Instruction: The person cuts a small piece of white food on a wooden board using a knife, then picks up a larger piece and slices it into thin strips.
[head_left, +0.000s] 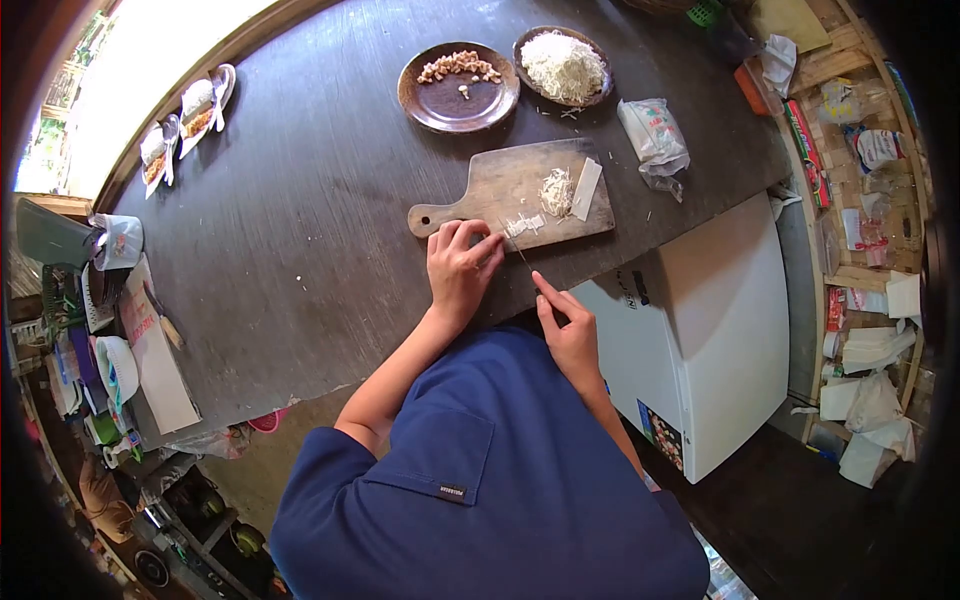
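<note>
A wooden cutting board [500, 180] with a holed handle lies on the dark table. My right hand [570, 335] grips a knife, its index finger stretched along the tool; the thin blade [521, 252] points at the board's near edge. My left hand [462, 262] is closed at that edge, fingers curled beside the blade tip; what its fingertips pinch is hidden. Short white cut strips [525, 226] lie just right of the blade tip. Farther right are a small heap of pale shreds [556, 190] and a flat white slab [587, 190].
Beyond the board stand a brown plate [460, 112] with small brown pieces and a bowl heaped with white shreds [563, 68]. A plastic-wrapped packet [653, 135] lies right of them. Two small food dishes [207, 105] sit far left. A white appliance [710, 330] stands below the table's right edge.
</note>
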